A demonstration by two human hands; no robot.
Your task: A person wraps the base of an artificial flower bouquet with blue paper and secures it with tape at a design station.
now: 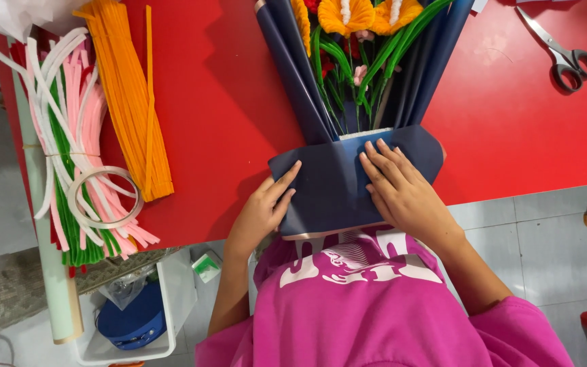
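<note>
At the near edge of the red table (225, 102), my hands press flat on the navy paper (331, 190) folded across the foot of the bouquet (358, 61). My left hand (263, 211) lies at the fold's left side, fingers loosely curled over it. My right hand (402, 190) lies spread on its right half. Neither pinches anything. Pipe cleaners (96, 129) and a tape roll (105, 197) lie well to the left, scissors (562, 54) far right.
</note>
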